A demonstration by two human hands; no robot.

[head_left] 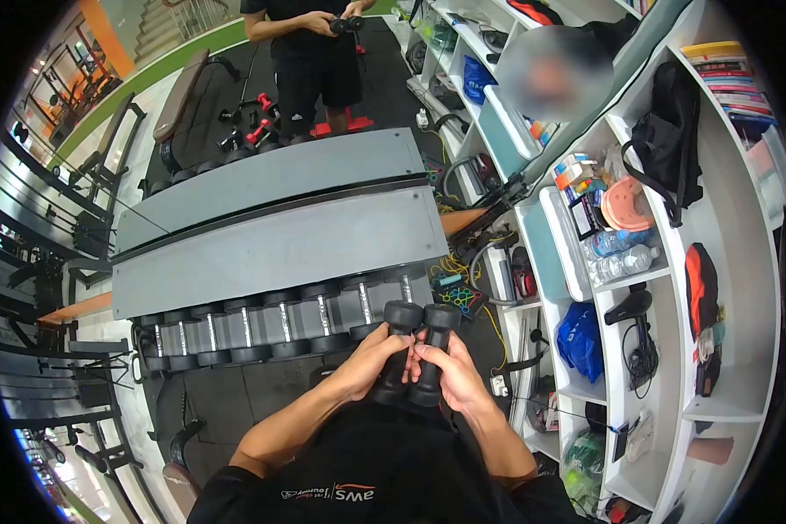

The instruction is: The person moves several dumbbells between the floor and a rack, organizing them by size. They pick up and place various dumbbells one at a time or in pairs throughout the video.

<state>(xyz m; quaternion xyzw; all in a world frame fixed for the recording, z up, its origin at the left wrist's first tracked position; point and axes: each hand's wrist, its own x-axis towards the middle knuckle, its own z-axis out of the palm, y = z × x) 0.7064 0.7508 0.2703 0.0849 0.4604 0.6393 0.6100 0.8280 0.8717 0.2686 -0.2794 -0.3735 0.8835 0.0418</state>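
Observation:
In front of my chest, two small black dumbbells stand side by side, upright, their heads nearly touching. My left hand (368,362) is closed around the handle of the left dumbbell (399,316). Around the other, the right dumbbell (443,316), the fingers of my right hand (450,365) are wrapped. My fingertips meet between the two handles. Just beyond my hands is a rack with a grey top (279,253). Below that top lies a row of several larger dumbbells (284,323) with black heads and silver handles.
A mirror behind the rack reflects a person (310,52) holding dumbbells, and red and black weights (260,122) on the floor. On the right, white shelves (664,345) hold a blue bag (578,341), bottles (624,262) and a black backpack (668,131). Coloured cords (463,297) lie beside the rack.

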